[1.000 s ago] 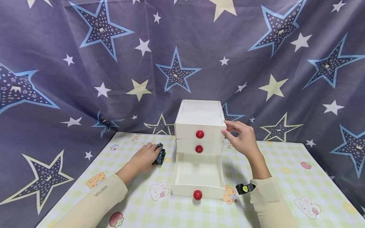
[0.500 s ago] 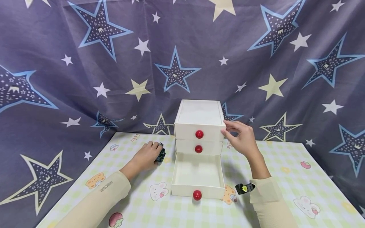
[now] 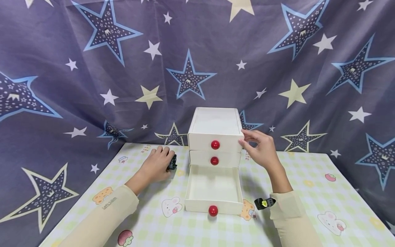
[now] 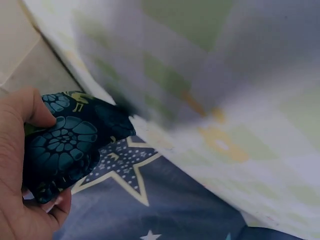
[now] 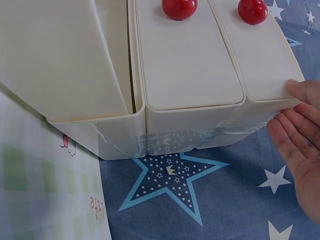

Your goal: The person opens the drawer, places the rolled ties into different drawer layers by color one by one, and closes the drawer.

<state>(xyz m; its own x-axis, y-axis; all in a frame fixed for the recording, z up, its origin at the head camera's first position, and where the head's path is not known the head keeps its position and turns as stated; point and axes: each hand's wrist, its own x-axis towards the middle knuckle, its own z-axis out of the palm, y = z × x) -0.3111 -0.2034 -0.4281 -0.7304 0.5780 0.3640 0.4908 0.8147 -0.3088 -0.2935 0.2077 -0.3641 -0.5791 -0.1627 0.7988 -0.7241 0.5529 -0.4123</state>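
Note:
A dark cloth item (image 4: pixel 65 140) with teal flowers and yellow-green marks is pinched between the thumb and fingers of my left hand (image 3: pixel 156 164). The hand covers most of it in the head view, left of a white drawer unit (image 3: pixel 217 120). The unit's bottom drawer (image 3: pixel 214 206) is pulled out, showing a bare interior; the two upper drawers are closed. Each front bears a red knob (image 3: pixel 215 144). My right hand (image 3: pixel 262 149) grips the unit's upper right front corner, thumb on the front and fingers along the side.
The table (image 3: pixel 154 226) wears a green-and-white checked cloth with cartoon prints. Behind it hangs a dark star-patterned curtain (image 3: pixel 216 48). A black strap with a yellow-green spot (image 3: pixel 264 203) sticks out at the right cuff.
My left hand has risen slightly and shifted back with the dark cloth item, which has turned in the fingers. The right hand and the drawers stay as they were.

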